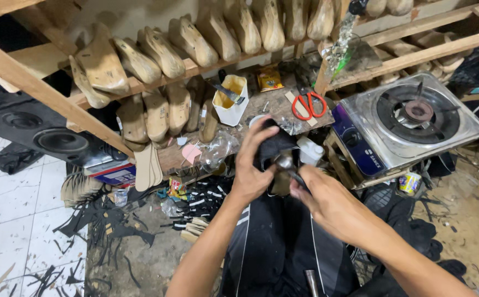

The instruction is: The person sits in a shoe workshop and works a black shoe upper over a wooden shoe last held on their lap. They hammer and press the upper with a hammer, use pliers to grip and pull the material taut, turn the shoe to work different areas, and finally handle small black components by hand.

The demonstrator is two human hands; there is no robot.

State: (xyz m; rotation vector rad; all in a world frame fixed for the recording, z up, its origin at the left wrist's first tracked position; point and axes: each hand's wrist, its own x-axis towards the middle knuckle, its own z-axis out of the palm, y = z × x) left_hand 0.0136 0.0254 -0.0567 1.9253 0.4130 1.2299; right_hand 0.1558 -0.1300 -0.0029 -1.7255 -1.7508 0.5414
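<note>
Across the upper frame, a slanted wooden shelf (157,82) carries rows of wooden shoe forms (140,60), more of them hanging beneath. Black speaker (41,135) at left edge, under the shelf beam. Steel single-burner gas stove (410,121) at right, sitting level on a low stand. Desk (261,110) at centre, low and cluttered: white glue pot (231,99) with a brush standing in it, red-handled scissors (309,104) lying flat to its right, yellow packet (270,80) behind them. Floor at lower left is white tile strewn with black offcuts (107,225).

Centre frame, just below the desk edge: black shoe upper (275,144), held up over the person's lap. Left hand (253,165) has its grip clenched on the upper's left side, fingers wrapped over the top. Right hand (319,198) grasps a small metal tool (288,164) pressed against the lower part of the upper; the tool's exact kind cannot be told. The hands are near each other, almost touching.
</note>
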